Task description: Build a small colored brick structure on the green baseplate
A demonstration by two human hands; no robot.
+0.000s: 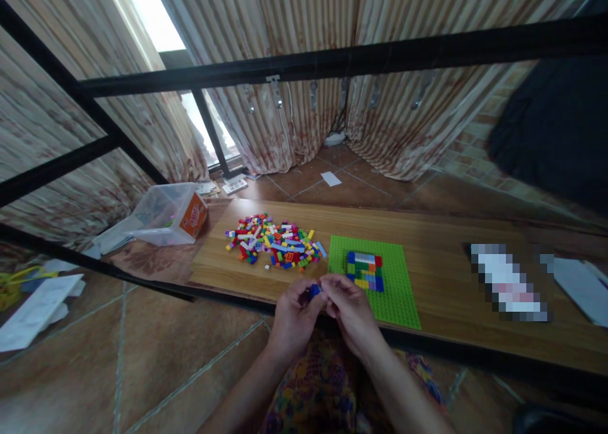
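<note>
Blue plastic brick (314, 290): clamping it in the grip of left hand (295, 310) near brown wooden surface (441, 256); cannot tell grip of right hand (352, 308); with multicoloured brick rectangle (361, 284) already on green studded baseplate (396, 307), leaving loose multicoloured brick pile (286, 236) unplaced.

Blue brick (314, 289) partly hidden, forearms (247, 388) cropped

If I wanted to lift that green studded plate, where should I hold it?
Likely by the right edge of the green plate, coming from the right: it lies flat, and the brick build sits toward its left, leaving that margin bare.
</note>
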